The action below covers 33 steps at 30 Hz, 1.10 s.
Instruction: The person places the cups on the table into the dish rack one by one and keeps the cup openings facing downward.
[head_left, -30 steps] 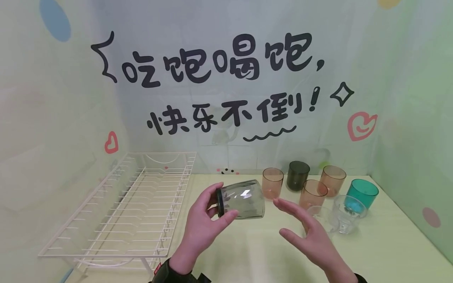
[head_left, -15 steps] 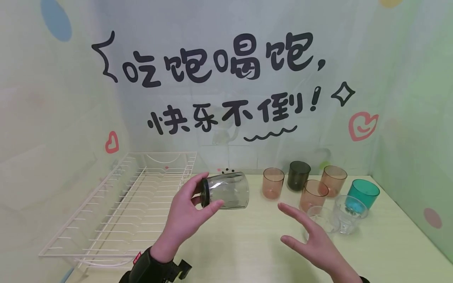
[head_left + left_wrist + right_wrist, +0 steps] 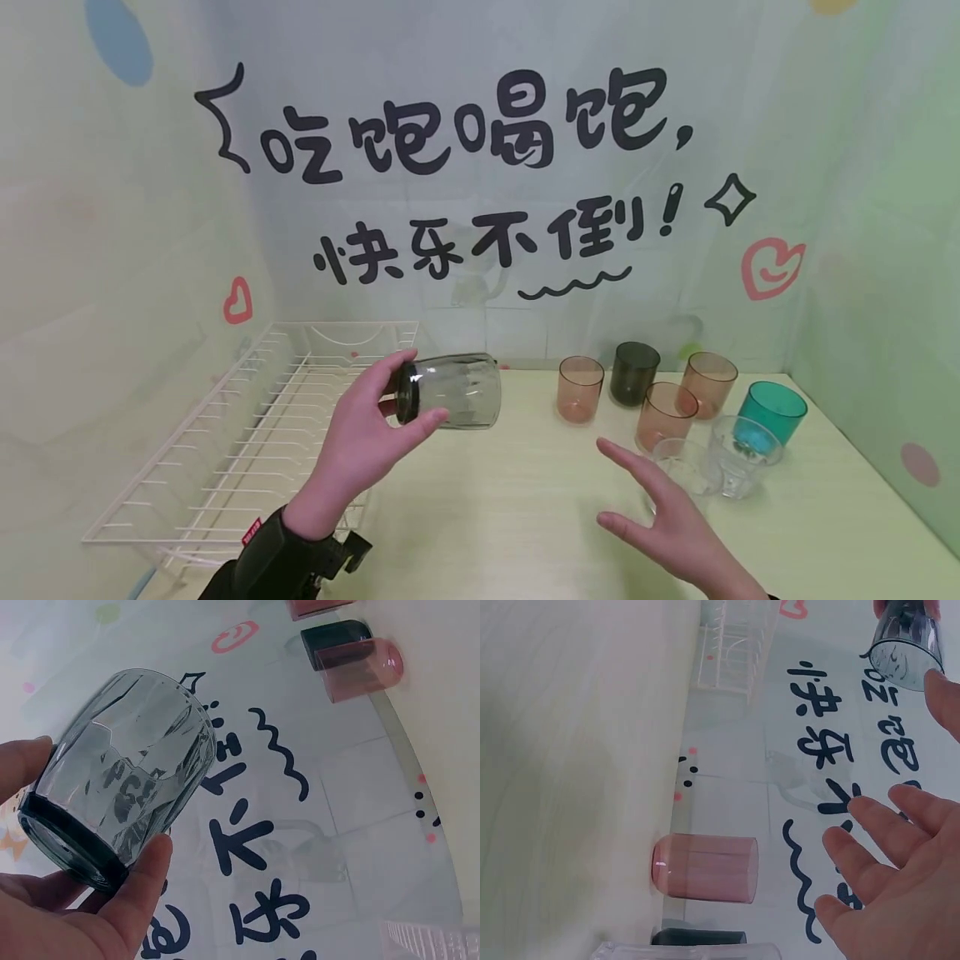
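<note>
My left hand (image 3: 360, 433) grips a smoky grey glass tumbler (image 3: 459, 392) by its thick, dark base. The tumbler lies on its side in the air, its rim turned to the right, near the right side of a white wire dish rack (image 3: 225, 546). In the left wrist view the fingers and thumb curl round the base of the tumbler (image 3: 127, 765), and nothing shows inside it. My right hand (image 3: 667, 525) is held over the table with fingers extended and thumb spread, holding nothing, just left of a clear cup (image 3: 686, 462).
Several cups stand at the back right: an orange tumbler (image 3: 580, 392), a dark tumbler (image 3: 634, 375), more orange ones, a teal tumbler (image 3: 776, 408) and a clear glass cup (image 3: 742, 458). Behind the table (image 3: 510, 517) hangs a printed backdrop (image 3: 450, 50).
My left hand has carried the grey tumbler leftward and slightly up, toward the dish rack. The right hand has shifted only slightly down and to the right, still extended.
</note>
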Available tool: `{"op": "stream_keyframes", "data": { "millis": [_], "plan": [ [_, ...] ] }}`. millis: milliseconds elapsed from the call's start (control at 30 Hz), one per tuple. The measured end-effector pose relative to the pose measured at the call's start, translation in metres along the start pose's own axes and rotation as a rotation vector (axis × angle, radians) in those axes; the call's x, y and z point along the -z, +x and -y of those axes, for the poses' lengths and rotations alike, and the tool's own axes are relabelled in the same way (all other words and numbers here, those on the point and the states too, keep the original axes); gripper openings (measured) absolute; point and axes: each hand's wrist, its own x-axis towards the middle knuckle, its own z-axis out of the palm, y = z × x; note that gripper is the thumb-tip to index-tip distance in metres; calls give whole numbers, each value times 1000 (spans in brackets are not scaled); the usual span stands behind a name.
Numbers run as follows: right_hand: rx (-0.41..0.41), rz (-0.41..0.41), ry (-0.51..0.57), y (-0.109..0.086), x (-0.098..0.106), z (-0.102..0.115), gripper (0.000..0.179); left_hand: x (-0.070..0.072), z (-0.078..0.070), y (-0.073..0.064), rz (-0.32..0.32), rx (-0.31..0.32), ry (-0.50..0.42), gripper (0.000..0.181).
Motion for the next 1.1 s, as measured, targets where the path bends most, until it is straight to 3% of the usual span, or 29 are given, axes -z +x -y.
{"op": "stream_keyframes", "data": {
  "millis": [367,700,900,1100],
  "plan": [
    [137,-25,-109,-6,-7,-11,77,30,16,19,29,82,179,82],
    [192,-9,-217,-10,-13,-19,79,43,33,31,57,201,211,87],
    [204,-7,-267,-12,-16,-22,79,51,41,38,50,209,254,88],
    [209,-19,-280,-14,-18,-24,80,61,56,49,-4,212,296,85]
  ]
}}
